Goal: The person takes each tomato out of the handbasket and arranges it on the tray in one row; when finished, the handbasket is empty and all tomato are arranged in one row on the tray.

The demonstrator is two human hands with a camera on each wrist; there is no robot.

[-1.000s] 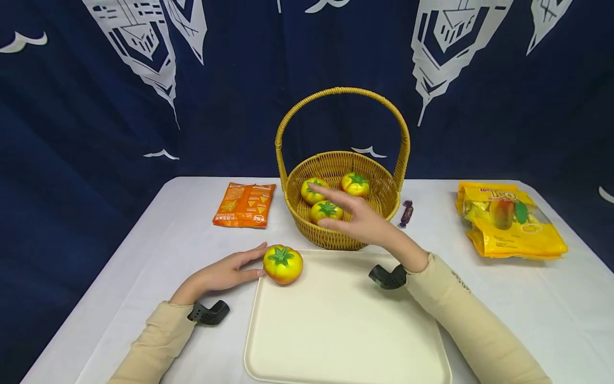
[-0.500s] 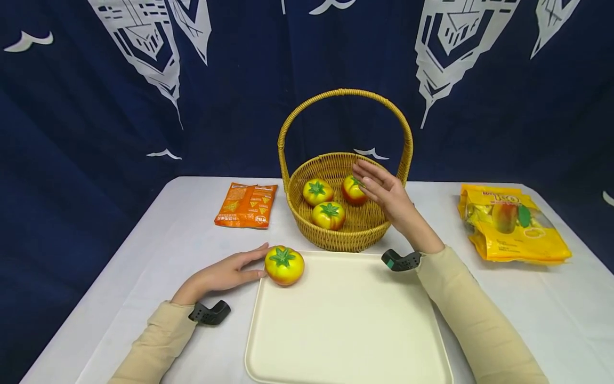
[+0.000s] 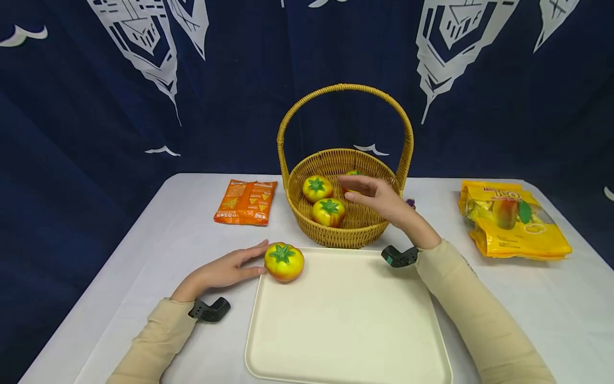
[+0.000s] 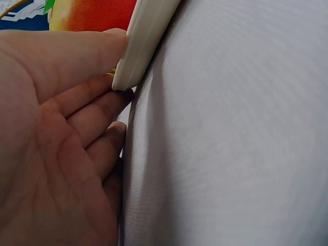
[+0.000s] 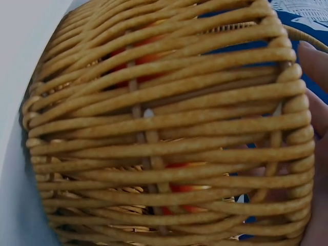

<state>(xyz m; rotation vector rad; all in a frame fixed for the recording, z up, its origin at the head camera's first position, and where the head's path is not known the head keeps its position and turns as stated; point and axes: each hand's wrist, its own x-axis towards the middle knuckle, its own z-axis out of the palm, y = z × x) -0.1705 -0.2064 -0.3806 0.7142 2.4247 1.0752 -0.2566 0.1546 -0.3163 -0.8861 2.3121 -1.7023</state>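
Observation:
My left hand [image 3: 225, 272] lies at the back left corner of the cream tray [image 3: 350, 325], fingers extended. In the left wrist view its thumb [image 4: 87, 54] touches the tray rim [image 4: 146, 38]. Just beside that hand, a yellow-red toy tomato [image 3: 284, 262] with a green leafy top sits on the tray corner. My right hand [image 3: 376, 197] reaches over the wicker basket [image 3: 336, 237], fingers slightly bent and thumb apart, partly hiding the back right tomato [image 3: 354, 173]. Two more tomatoes, one behind [image 3: 317, 189] and one in front [image 3: 328, 212], lie in the basket. Wickerwork [image 5: 169, 123] covers much of the right wrist view.
An orange snack bag [image 3: 246, 202] lies left of the basket. To the right is a yellow candy bag [image 3: 515, 221]. A small purple-wrapped sweet [image 3: 410, 203] shows by the basket's right side. The tall basket handle [image 3: 342, 87] arches above; a dark blue curtain [image 3: 240, 106] hangs behind.
My right hand has moved from above the front tomatoes to the basket's right side, then lowered over the back right tomato. The left hand and its neighbouring tomato have stayed put.

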